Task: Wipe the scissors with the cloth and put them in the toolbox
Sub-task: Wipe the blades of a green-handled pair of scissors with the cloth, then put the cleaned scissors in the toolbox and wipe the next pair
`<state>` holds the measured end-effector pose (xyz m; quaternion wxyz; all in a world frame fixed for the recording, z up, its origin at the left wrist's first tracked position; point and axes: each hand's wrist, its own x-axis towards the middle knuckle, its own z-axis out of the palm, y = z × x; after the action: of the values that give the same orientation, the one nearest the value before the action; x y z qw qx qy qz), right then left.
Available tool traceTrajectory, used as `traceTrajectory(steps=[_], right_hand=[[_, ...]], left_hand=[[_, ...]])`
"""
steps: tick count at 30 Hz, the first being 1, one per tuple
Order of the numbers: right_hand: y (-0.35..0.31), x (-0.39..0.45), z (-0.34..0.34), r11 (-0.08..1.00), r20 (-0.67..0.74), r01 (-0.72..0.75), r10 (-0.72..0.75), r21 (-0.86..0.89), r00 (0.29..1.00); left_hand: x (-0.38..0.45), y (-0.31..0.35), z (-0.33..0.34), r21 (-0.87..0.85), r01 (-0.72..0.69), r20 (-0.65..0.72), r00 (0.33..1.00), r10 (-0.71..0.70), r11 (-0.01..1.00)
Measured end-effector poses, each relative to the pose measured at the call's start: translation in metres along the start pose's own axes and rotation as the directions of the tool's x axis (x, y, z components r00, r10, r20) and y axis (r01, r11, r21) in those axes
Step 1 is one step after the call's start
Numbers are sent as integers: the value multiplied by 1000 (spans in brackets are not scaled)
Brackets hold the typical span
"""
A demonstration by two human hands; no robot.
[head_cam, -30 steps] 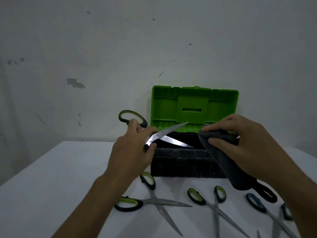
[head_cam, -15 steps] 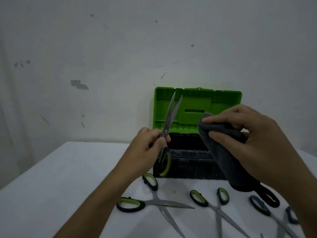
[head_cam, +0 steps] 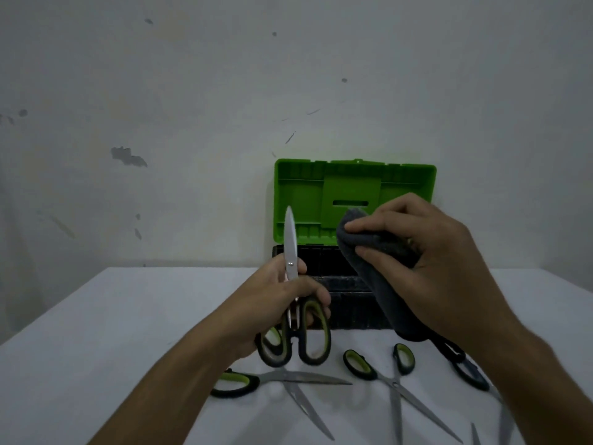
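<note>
My left hand [head_cam: 276,303] grips a pair of green-and-black scissors [head_cam: 293,303] near the pivot, blades closed and pointing straight up, handles hanging down. To the right, my right hand [head_cam: 426,252] holds a dark grey cloth [head_cam: 378,277] that hangs down from it; cloth and blades are apart. Behind both stands the toolbox [head_cam: 337,316], its black body on the table and its green lid [head_cam: 353,194] open upright against the wall.
Several more scissors lie on the white table [head_cam: 128,316] in front of the toolbox: one open pair [head_cam: 288,383] below my left hand, another pair [head_cam: 391,383] to its right, and a darker pair [head_cam: 468,370] under my right forearm. The wall is close behind.
My left hand has swung the scissors from blades sideways to upright, closed the blades, and moved its grip to the pivot. My right hand with the cloth stayed nearly still.
</note>
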<state>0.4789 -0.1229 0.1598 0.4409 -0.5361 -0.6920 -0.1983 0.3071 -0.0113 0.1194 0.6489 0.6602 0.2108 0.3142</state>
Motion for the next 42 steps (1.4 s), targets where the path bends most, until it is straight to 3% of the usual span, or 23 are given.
traceTrajectory(steps=[3, 6, 12, 20, 25, 29, 35, 39, 42], right_hand=[[6, 0, 1, 1000, -36, -3, 3, -15, 999], [10, 0, 1, 1000, -43, -14, 13, -18, 999], [8, -4, 10, 994, 89, -41, 32, 100, 996], [15, -10, 34, 956, 205, -161, 111, 245, 972], [43, -6, 26, 958, 31, -275, 273, 83, 961], [80, -6, 17, 923, -74, -381, 377, -48, 923], [105, 16, 4, 926, 1, -331, 337, -182, 941], [120, 33, 7, 899, 229, -367, 419, -239, 879], [132, 39, 19, 887, 319, -392, 455, -245, 832]], left_hand=[[3, -1, -4, -105, -37, -61, 998, 31, 994], [2, -2, -3, -89, -59, -58, 997, 54, 994], [-4, 0, 9, 219, 22, 4, 1000, -23, 976], [-8, 4, 7, 456, -51, 4, 998, 55, 889], [-8, 9, -2, 515, -24, 92, 995, -28, 857], [10, 9, -13, 593, -76, 136, 991, -7, 802], [102, 17, -27, 889, -113, 127, 992, -3, 444], [167, 2, -27, 970, -170, 196, 970, -143, 176], [207, -18, -23, 977, -197, 211, 934, -290, 78]])
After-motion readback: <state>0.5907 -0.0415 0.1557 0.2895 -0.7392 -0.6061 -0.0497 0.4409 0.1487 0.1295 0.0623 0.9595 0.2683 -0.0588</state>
